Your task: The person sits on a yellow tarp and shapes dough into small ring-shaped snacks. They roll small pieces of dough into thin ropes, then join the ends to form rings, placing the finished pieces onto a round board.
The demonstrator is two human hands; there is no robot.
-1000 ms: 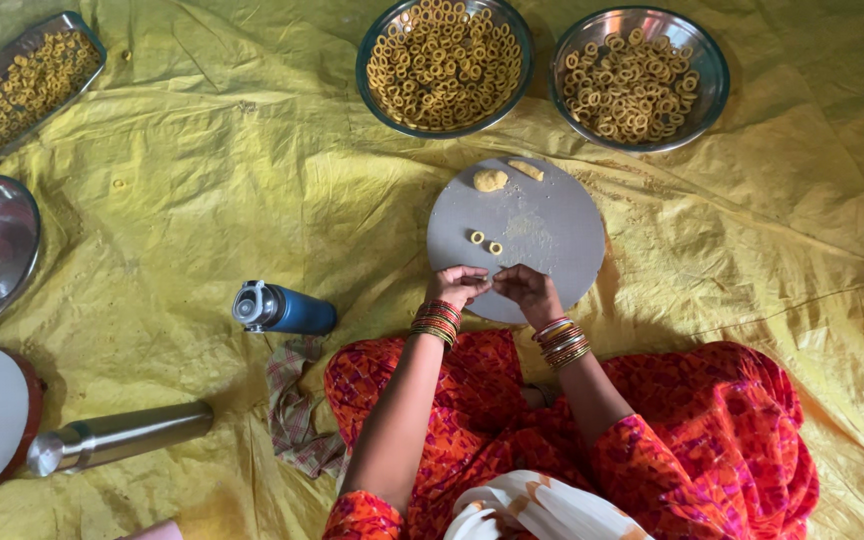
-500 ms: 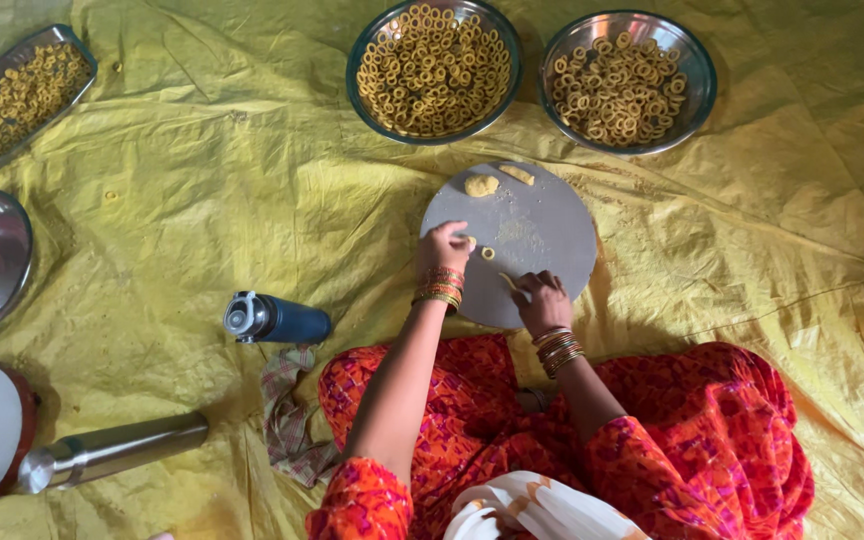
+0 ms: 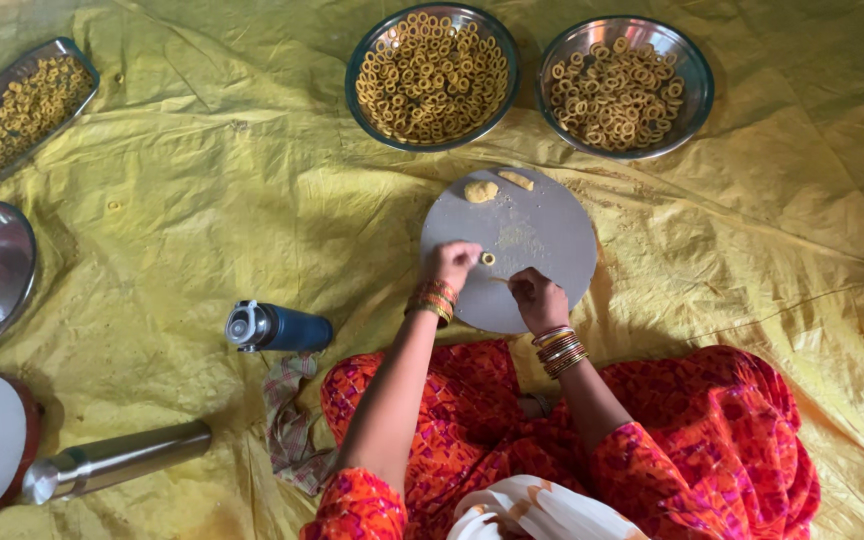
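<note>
Yellow sheet covers the floor. Left hand [image 3: 449,262] pinches a soft dough ring [image 3: 488,259] on the board [image 3: 542,235]; right hand [image 3: 538,298], curled, rolls a thin dough strip [image 3: 498,280]. Dough looks squishy; hold gently by the edges.

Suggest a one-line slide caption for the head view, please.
Left hand beside a small dough ring, right hand nearby, both on a round grey board.

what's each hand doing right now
Left hand: fingers curled on the round board, beside a small dough ring; grip cannot be told.
Right hand: closed on a thin dough strand.
</note>
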